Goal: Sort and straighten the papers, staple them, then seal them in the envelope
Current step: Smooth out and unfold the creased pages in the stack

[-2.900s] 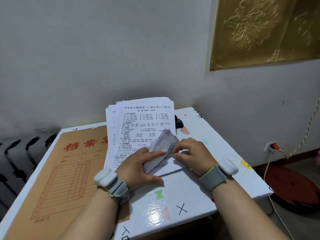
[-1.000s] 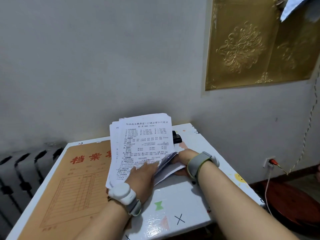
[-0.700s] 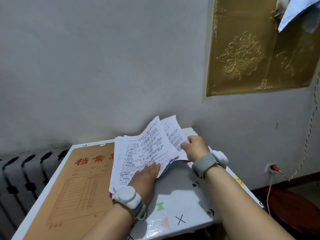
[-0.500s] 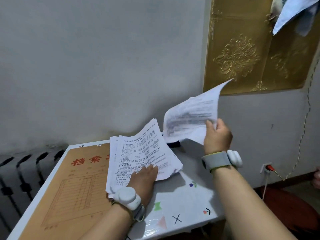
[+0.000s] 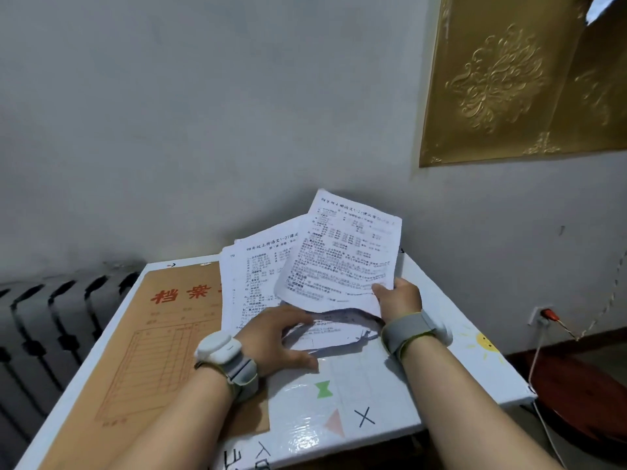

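- Nearest, the white table point(image 5: 373, 401) carried the brown envelope point(image 5: 163, 334), lying flat along its left side.
- Then the left hand point(image 5: 274, 337): fingers curled over the near edge of the papers point(image 5: 244, 276), thumb spread below, gripping the crumpled lower sheets.
- Further right, the right hand point(image 5: 398, 296) had its fingers clamped on the near corner of a loose sheet point(image 5: 339, 262).
- That sheet tilted up over the papers, which lay towards the table's far edge, overlapping the envelope's right edge.

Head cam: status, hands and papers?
Left hand grips white printed paper stack. Right hand pinches loose printed sheets above it. Brown kraft envelope flat, partly under stack.
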`<state>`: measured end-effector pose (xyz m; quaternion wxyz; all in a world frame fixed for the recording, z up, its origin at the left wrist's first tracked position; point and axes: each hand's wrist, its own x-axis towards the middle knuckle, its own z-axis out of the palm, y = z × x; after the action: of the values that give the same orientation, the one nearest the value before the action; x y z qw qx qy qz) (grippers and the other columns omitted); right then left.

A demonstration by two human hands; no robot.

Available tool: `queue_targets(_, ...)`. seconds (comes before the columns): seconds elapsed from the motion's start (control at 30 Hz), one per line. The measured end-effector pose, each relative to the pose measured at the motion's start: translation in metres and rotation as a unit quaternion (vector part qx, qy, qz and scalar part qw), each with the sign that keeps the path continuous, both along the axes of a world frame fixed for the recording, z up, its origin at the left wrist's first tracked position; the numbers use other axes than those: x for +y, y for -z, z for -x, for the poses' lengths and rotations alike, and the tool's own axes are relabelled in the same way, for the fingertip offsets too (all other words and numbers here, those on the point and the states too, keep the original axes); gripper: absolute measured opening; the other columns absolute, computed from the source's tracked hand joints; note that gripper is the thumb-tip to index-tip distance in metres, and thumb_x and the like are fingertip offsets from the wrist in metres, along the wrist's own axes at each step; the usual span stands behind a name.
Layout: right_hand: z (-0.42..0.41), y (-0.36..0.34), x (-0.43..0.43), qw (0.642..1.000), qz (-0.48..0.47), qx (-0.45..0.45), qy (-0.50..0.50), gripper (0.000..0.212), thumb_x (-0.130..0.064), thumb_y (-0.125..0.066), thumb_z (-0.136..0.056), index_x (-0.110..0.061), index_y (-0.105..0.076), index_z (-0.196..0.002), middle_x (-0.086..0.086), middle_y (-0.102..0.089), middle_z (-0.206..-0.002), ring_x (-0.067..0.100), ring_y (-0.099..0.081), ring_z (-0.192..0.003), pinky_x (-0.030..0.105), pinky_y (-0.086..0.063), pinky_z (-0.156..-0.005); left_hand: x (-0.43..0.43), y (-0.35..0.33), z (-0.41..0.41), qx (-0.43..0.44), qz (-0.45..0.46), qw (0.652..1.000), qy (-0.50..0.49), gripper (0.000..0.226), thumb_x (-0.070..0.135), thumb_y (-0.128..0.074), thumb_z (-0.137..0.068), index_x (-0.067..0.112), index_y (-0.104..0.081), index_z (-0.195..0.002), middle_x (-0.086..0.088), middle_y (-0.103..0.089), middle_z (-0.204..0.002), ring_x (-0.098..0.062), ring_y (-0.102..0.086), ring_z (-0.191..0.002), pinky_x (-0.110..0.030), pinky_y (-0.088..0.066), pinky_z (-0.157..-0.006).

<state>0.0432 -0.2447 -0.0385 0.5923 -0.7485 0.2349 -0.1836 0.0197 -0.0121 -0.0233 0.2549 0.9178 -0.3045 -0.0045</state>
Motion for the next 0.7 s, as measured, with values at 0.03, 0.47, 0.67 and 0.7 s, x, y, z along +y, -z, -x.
queue_targets(0.03, 0.002, -0.002, 0.001, 1.0, 0.015, -0.006, 0.0, 0.01, -0.01, -0.062, -0.084, -0.001, -0.063, -0.08, 0.019, -0.067, -0.082, 0.031, -0.058, -0.076, 0.031, -0.042, -0.065, 0.003, 0.0, 0.0, 0.001, 0.006, 1.0, -0.001, 0.099, 0.093, -0.045, -0.04, 0.036, -0.057, -0.12, 0.023, -0.05, -0.123, 0.003, -0.044, -0.112, -0.007, -0.032, -0.093)
queue_targets(0.47, 0.008, 0.005, -0.004, 0.979, -0.131, -0.149, 0.049, 0.007, -0.013, -0.064, -0.086, -0.018, -0.065, -0.083, 0.006, -0.068, -0.086, 0.026, -0.064, -0.083, 0.043, -0.053, -0.082, 0.015, 0.015, 0.0, -0.064, 0.058, 0.996, -0.022, 0.048, 0.059, -0.045, -0.075, 0.032, -0.064, -0.109, 0.019, -0.065, -0.104, 0.007, -0.054, -0.096, 0.0, -0.035, -0.08)
queue_targets(0.67, 0.01, 0.001, -0.001, 0.966, -0.187, -0.172, 0.054, 0.008, -0.006, -0.062, -0.087, -0.011, -0.065, -0.091, 0.012, -0.068, -0.096, 0.025, -0.063, -0.086, 0.04, -0.052, -0.085, 0.015, 0.012, 0.003, -0.087, 0.106, 0.989, -0.061, 0.034, 0.04, -0.04, -0.087, 0.029, -0.058, -0.113, 0.009, -0.069, -0.093, -0.002, -0.058, -0.081, -0.006, -0.037, -0.064)
queue_targets(0.7, 0.011, 0.001, -0.001, 0.965, -0.19, -0.174, 0.055, 0.008, -0.005, -0.062, -0.087, -0.011, -0.065, -0.091, 0.012, -0.068, -0.096, 0.025, -0.063, -0.086, 0.04, -0.052, -0.085, 0.015, 0.012, 0.003, -0.089, 0.112, 0.987, -0.075, 0.036, 0.037, -0.039, -0.089, 0.029, -0.052, -0.121, 0.007, -0.068, -0.097, -0.006, -0.059, -0.08, -0.01, -0.036, -0.062)
